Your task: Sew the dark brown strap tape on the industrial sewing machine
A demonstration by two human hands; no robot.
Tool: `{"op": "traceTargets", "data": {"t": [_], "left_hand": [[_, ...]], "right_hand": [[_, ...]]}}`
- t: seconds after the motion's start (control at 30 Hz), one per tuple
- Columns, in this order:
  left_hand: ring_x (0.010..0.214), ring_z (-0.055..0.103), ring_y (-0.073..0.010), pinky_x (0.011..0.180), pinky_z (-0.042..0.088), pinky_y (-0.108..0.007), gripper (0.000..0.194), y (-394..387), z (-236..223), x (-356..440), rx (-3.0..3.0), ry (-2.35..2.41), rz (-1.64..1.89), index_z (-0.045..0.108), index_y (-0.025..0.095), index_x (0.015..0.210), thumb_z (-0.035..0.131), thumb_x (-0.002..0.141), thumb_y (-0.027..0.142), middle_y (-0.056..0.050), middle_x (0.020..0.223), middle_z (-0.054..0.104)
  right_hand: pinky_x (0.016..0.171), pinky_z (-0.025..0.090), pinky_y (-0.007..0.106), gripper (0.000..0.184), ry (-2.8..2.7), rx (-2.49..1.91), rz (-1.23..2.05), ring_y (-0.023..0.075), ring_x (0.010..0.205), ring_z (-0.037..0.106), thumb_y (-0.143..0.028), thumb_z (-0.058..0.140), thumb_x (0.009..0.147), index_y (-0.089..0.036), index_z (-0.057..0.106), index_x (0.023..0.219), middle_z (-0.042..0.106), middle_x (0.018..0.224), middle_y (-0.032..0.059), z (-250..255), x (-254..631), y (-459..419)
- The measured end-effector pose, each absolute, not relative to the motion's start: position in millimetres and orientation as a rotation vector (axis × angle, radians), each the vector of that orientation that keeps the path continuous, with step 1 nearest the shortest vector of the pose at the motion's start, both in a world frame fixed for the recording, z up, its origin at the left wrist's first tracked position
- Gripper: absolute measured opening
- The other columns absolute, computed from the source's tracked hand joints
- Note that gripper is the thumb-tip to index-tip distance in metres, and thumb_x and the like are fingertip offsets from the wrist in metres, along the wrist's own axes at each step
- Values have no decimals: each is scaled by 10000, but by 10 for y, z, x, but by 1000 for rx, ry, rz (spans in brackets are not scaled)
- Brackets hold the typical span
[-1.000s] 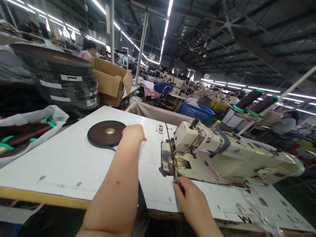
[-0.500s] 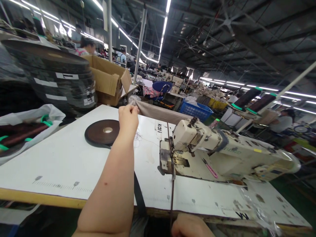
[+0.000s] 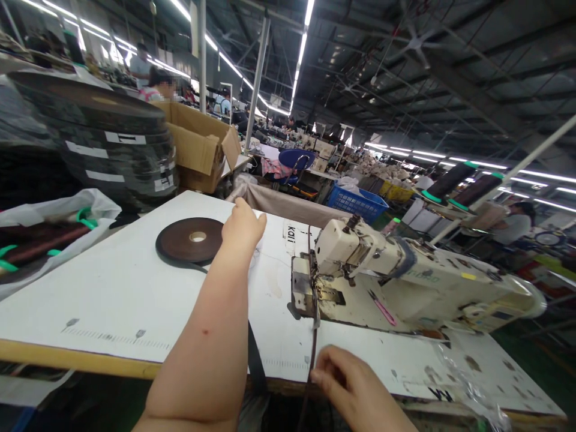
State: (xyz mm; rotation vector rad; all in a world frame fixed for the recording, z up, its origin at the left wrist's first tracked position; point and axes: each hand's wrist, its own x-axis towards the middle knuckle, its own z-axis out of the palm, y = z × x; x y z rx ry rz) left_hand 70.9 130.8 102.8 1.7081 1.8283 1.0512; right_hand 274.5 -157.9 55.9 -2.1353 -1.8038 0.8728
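My left hand [image 3: 243, 223] is stretched over the far part of the white table, beside the roll of dark tape [image 3: 177, 235]. Its fingers are apart and nothing shows in them. From the roll a black tape end [image 3: 255, 357] passes under my forearm and over the front edge. At the front edge my right hand [image 3: 348, 381] pinches a narrow brown strip [image 3: 314, 345] between thumb and fingers. This strip runs up the table to the needle area of a sewing machine [image 3: 342, 246] and out behind it.
Pink-handled snips [image 3: 382, 309] lie on the machine bed. Stacked rolls [image 3: 112, 144] and a cardboard box [image 3: 198, 144] stand at the back left. A bag of thread cones [image 3: 49, 234] is left of the table. A blue crate [image 3: 355, 198] sits beyond it; people work farther back.
My right hand has risen from below the table edge and moved slightly right, along the strip. My left hand has gone from a closed fist to fingers apart, shifting a little right.
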Motion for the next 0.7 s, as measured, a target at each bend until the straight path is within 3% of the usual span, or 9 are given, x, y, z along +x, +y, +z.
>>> {"op": "traceTargets", "data": {"t": [0.03,0.1,0.2,0.27,0.33,0.47,0.6,0.7], "left_hand": [[1247,663,-453,995,525,-531,589,1302,1010,728,1795,1858,907,563,152,1326,738,855,459,-286,1375,660],[1208,688,-458,963,547,-514,618,1323,963,776,1939,1850,582,658,165,1235,820,765,532,-288,1334,694],[961,762,-434,852,577,-488,460,1385,897,837,2023,1731,97,769,205,833,928,586,559,-202,931,813],[781,757,-370,781,572,-443,353,1405,887,850,2043,1624,31,746,227,633,947,547,505,-118,672,770],[697,730,-306,737,548,-388,274,1400,908,835,2072,1546,159,738,241,570,903,627,452,-69,596,730],[761,715,-245,726,507,-337,286,1413,968,761,2020,1545,605,792,240,748,642,903,427,-41,728,758],[828,701,-235,723,503,-322,334,1515,926,742,1606,1442,1320,733,210,766,542,950,413,-46,759,741],[873,720,-209,700,519,-288,316,1574,879,790,1208,1267,1541,654,205,757,488,965,375,-66,884,769]], "right_hand": [[744,425,297,240,-1758,-2200,737,199,819,632,-451,552,975,-229,626,919,685,841,12,587,2701,-1511],[740,409,311,235,-1732,-2290,569,213,814,627,-461,560,980,-231,591,945,678,847,20,572,2637,-1385],[709,364,309,194,-1749,-2382,417,217,806,618,-393,547,993,-235,556,880,682,858,35,492,2601,-1246],[691,333,307,188,-1757,-2417,346,210,789,604,-301,506,996,-237,521,820,671,834,32,465,2604,-1200],[685,319,306,198,-1770,-2411,341,203,776,587,-233,475,980,-236,495,784,648,802,23,467,2622,-1196],[691,353,287,189,-1817,-2236,577,182,752,562,-239,493,935,-230,486,746,585,743,-6,501,2672,-1301],[679,377,265,150,-1875,-2113,821,156,727,539,-249,520,876,-219,512,730,546,714,-24,514,2731,-1509],[700,408,255,114,-1940,-2044,1004,155,755,565,-282,572,858,-215,611,774,607,760,-15,492,2828,-1701]]}}
